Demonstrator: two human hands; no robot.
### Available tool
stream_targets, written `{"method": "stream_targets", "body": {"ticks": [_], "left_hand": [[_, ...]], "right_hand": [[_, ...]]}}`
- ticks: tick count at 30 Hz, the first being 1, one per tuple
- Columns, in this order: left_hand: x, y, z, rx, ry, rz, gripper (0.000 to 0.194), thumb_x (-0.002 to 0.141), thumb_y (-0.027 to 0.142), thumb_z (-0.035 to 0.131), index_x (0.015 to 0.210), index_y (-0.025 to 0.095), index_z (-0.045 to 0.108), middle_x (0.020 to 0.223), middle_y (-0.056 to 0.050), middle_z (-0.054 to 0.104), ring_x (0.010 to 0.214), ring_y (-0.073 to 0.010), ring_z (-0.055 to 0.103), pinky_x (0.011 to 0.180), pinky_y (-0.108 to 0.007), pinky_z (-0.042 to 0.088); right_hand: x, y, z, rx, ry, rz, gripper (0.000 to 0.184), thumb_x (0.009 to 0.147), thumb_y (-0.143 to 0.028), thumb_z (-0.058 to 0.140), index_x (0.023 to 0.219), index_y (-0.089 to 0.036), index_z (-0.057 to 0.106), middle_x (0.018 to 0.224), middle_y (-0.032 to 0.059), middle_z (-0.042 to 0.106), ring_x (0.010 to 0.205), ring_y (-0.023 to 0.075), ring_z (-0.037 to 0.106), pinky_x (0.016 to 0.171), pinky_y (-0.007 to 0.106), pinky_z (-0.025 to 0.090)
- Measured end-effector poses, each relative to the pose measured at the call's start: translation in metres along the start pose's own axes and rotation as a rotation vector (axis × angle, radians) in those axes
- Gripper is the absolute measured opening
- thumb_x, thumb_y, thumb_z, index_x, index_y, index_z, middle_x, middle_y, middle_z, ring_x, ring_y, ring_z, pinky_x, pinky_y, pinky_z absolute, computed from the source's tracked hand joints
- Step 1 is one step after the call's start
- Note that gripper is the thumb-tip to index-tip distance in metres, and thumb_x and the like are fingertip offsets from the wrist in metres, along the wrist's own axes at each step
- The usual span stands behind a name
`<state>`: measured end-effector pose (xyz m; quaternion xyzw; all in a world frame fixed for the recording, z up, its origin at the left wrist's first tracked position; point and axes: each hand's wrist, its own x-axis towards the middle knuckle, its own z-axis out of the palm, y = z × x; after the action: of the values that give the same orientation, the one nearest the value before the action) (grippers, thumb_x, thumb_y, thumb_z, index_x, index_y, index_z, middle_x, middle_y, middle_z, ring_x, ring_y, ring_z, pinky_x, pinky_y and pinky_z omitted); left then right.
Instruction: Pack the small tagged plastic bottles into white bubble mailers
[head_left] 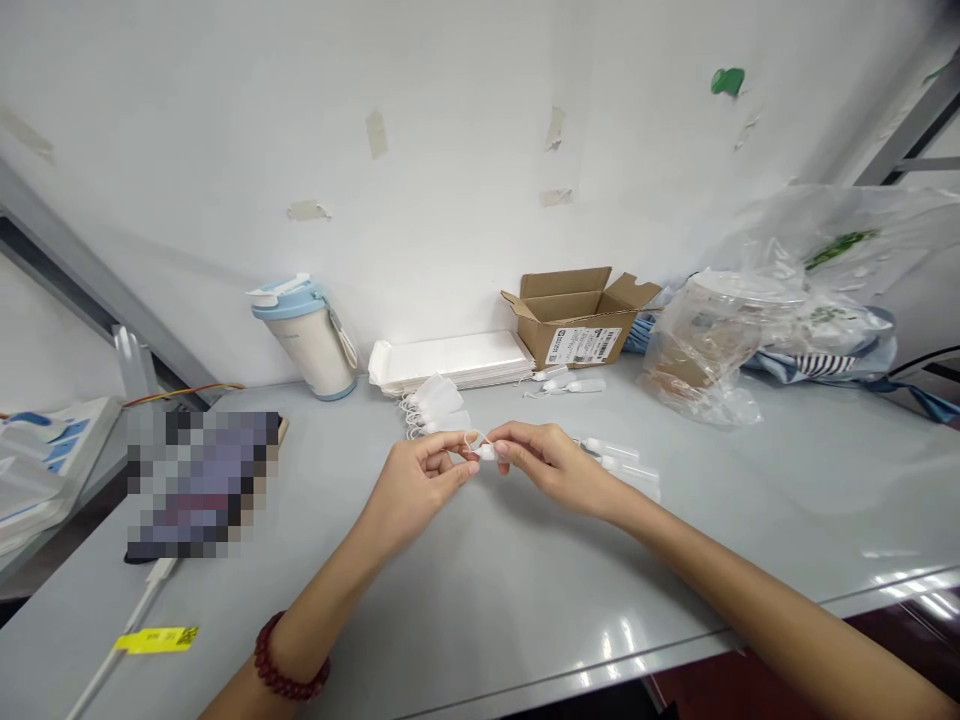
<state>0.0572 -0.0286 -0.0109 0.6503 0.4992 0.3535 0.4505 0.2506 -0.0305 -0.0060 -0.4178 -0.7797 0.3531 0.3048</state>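
Note:
My left hand (420, 477) and my right hand (544, 458) meet over the middle of the grey table (480, 590). Both pinch one small white plastic piece (486, 452) with a thin white loop between the fingertips. Just behind the hands lies a pile of similar white looped pieces (436, 408). To the right of my right hand lie small clear tubes (622, 460). A dark red bead bracelet (285, 668) is on my left wrist.
A blue-lidded cream tumbler (309, 338), a stack of white trays (450, 362) and an open cardboard box (577, 315) stand along the wall. Clear plastic bags (757, 320) fill the back right. A blurred flat object (201, 483) with a white cable (120, 640) lies at left.

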Motion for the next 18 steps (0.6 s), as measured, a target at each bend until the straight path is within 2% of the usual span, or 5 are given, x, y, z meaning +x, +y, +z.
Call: {"method": "stream_targets", "body": {"ticks": [7, 12, 14, 18], "left_hand": [[0.0, 0.005, -0.001, -0.021, -0.004, 0.031, 0.023, 0.072, 0.038, 0.063, 0.08, 0.017, 0.068, 0.068, -0.002, 0.063, 0.056, -0.01, 0.048, 0.049, -0.02, 0.037], [0.002, 0.005, -0.007, -0.043, -0.011, 0.042, 0.02, 0.072, 0.035, 0.063, 0.075, 0.016, 0.068, 0.067, -0.002, 0.064, 0.049, -0.0077, 0.044, 0.048, -0.021, 0.037], [0.005, 0.003, -0.018, -0.087, 0.066, 0.031, 0.02, 0.07, 0.035, 0.065, 0.074, 0.015, 0.067, 0.066, -0.002, 0.064, 0.047, -0.0065, 0.042, 0.046, -0.02, 0.035], [0.015, -0.005, -0.043, -0.19, 0.345, 0.035, 0.027, 0.066, 0.039, 0.069, 0.076, 0.014, 0.067, 0.069, -0.003, 0.064, 0.047, -0.005, 0.038, 0.043, -0.018, 0.03]], "right_hand": [[0.0, 0.002, 0.0, -0.01, 0.004, -0.003, 0.028, 0.093, -0.032, 0.037, 0.094, -0.017, 0.061, 0.071, -0.0018, 0.058, 0.056, 0.0079, 0.043, 0.057, 0.021, 0.034], [0.002, 0.009, -0.001, -0.039, -0.008, -0.004, 0.03, 0.093, -0.037, 0.038, 0.096, -0.018, 0.06, 0.077, 0.0004, 0.062, 0.063, 0.0105, 0.05, 0.06, 0.023, 0.038], [0.005, 0.019, -0.009, -0.123, 0.067, -0.027, 0.029, 0.092, -0.039, 0.039, 0.097, -0.018, 0.06, 0.084, 0.0031, 0.062, 0.069, 0.0126, 0.053, 0.061, 0.024, 0.04], [0.012, 0.051, -0.04, -0.478, 0.339, -0.012, 0.022, 0.088, -0.031, 0.045, 0.097, -0.017, 0.06, 0.09, 0.007, 0.062, 0.074, 0.0165, 0.054, 0.069, 0.029, 0.042]]}}
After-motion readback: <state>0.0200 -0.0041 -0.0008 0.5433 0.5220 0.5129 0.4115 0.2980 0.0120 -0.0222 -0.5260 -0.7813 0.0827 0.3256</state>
